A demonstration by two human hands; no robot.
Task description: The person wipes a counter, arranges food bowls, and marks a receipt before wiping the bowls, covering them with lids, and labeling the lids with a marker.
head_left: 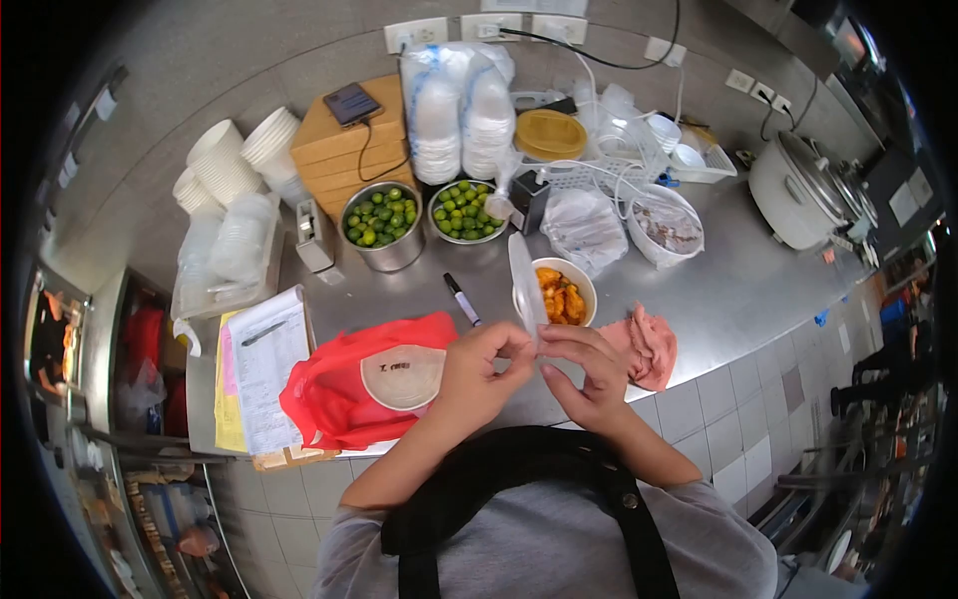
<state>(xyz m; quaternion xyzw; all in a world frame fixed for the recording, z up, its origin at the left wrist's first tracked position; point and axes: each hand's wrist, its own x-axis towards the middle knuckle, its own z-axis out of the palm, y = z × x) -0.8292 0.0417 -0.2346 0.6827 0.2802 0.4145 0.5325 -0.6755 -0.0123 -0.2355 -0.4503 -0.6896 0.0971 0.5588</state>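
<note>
A translucent plastic lid (pixel 523 287) stands on edge at the left side of a white bowl (pixel 589 287) of orange-coloured food (pixel 562 298). My left hand (pixel 488 371) pinches the lid's lower edge with thumb and forefinger. From the right, my right hand (pixel 583 369) has its fingertips at the same edge, its thumb apart below. Left of my left hand, a red bag (pixel 334 384) lies around a round lidded container (pixel 401 377) with dark writing. A marker (pixel 461 299) lies above that hand. A crumpled pink cloth (pixel 651 346) is right of the bowl.
Two metal bowls of green citrus (pixel 381 218) stand behind, near stacked clear lids (pixel 439 125) and brown boxes (pixel 349 150). At left are papers (pixel 267 364), a plastic tray (pixel 225 290) and white cups (pixel 222 160). A white cooker (pixel 798 190) stands at right.
</note>
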